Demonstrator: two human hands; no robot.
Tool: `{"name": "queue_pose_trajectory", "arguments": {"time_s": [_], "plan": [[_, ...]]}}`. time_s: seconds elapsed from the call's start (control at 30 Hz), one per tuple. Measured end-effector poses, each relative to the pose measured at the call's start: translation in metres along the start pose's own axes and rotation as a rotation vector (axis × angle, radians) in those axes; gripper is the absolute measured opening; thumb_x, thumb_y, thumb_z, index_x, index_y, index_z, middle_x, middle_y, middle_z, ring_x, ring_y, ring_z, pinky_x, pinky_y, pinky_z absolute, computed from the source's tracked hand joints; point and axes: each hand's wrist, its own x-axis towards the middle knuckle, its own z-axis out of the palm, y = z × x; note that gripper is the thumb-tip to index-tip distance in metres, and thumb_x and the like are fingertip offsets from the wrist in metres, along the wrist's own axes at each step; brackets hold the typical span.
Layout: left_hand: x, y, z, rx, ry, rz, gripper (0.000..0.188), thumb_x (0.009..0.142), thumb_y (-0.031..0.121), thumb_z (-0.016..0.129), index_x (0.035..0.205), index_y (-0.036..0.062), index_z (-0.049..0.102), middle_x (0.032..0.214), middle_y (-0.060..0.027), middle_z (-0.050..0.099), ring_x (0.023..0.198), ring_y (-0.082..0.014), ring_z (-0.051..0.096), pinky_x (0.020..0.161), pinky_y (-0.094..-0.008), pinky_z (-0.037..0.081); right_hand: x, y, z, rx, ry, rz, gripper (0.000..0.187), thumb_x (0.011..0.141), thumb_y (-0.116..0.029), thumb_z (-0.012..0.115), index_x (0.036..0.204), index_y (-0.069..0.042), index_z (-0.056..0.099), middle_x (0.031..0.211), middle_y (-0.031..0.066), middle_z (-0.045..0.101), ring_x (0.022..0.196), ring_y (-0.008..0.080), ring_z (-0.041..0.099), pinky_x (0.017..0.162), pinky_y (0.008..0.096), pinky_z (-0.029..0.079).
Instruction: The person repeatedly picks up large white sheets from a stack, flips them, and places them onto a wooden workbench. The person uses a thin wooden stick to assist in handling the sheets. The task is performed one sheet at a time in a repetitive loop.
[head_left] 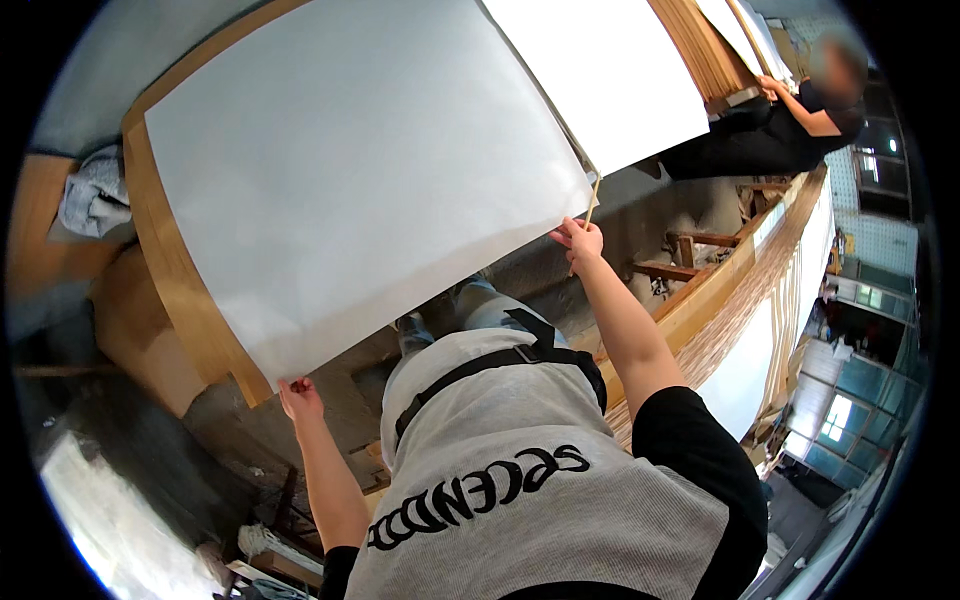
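A large white sheet (pixel 360 170) spreads out in front of me, with brown paper (pixel 190 310) showing along its left side. At the sheet's near left corner is my left hand (pixel 301 398), its fingers closed in a pinch on the edge. My right hand (pixel 582 244) is at the near right corner, closed round a thin wooden stick (pixel 592 203) that points up past the corner. Its fingertips lie against the sheet's edge; whether they also grip the sheet I cannot tell. A second, brighter white sheet (pixel 610 80) lies to the right.
At the upper right a person in black (pixel 770 140) holds the edge of another stack of brown and white sheets (pixel 715 55). A long wooden frame (pixel 740 270) with layered sheets runs along my right. A grey cloth (pixel 95 195) lies at the left, and windows (pixel 850 410) stand far right.
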Motion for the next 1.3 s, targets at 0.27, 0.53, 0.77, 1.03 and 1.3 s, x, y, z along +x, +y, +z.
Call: {"name": "queue_pose_trajectory", "arguments": {"time_s": [0.27,0.53,0.77,1.03,1.3], "plan": [[0.008,0.006,-0.004,0.025,0.013,-0.021,0.02,0.088,0.024,0.047,0.091,0.0047,0.041,0.07,-0.0068,0.041,0.059,-0.0173,0.043,0.048,-0.0293,0.038,-0.054,0.014,0.007,-0.653,-0.219,-0.179,0.043,0.084,-0.04,0.046,0.069,-0.001,0.056,0.046,0.004,0.049,0.036,0.0112,0.045,0.037,0.0249,0.035],[0.025,0.011,-0.014,0.092,0.002,-0.028,0.025,0.089,0.027,0.043,0.084,0.003,0.041,0.066,-0.0072,0.043,0.056,-0.0179,0.043,0.046,-0.0279,0.037,-0.023,0.035,0.038,-0.201,-0.285,0.192,0.035,0.083,-0.031,0.048,0.066,-0.002,0.052,0.055,0.0048,0.051,0.043,0.0132,0.044,0.036,0.027,0.031],[0.0,0.013,0.004,0.081,0.046,-0.099,0.029,0.084,0.033,0.051,0.077,0.0052,0.047,0.061,-0.0025,0.044,0.052,-0.0137,0.041,0.043,-0.0242,0.033,-0.02,0.042,0.03,0.03,-0.385,0.23,0.019,0.082,-0.02,0.053,0.072,-0.005,0.052,0.061,0.002,0.053,0.046,0.0069,0.043,0.037,0.0209,0.031],[-0.05,-0.028,0.063,0.202,-0.17,-0.269,0.027,0.081,0.034,0.055,0.086,0.0081,0.052,0.063,-0.0018,0.047,0.048,-0.0128,0.037,0.039,-0.0244,0.029,-0.019,0.032,0.017,0.199,-0.603,0.217,0.019,0.08,-0.022,0.058,0.073,-0.006,0.052,0.063,0.001,0.054,0.049,0.0046,0.044,0.04,0.016,0.032],[-0.078,0.005,0.082,0.532,-0.136,-0.071,0.026,0.085,0.032,0.048,0.09,0.0065,0.05,0.064,-0.0031,0.047,0.044,-0.0136,0.035,0.039,-0.025,0.028,-0.017,-0.002,0.025,-0.105,-0.699,0.114,0.04,0.077,-0.044,0.056,0.068,-0.005,0.055,0.056,0.0028,0.055,0.046,0.0059,0.046,0.042,0.0199,0.034]]}}
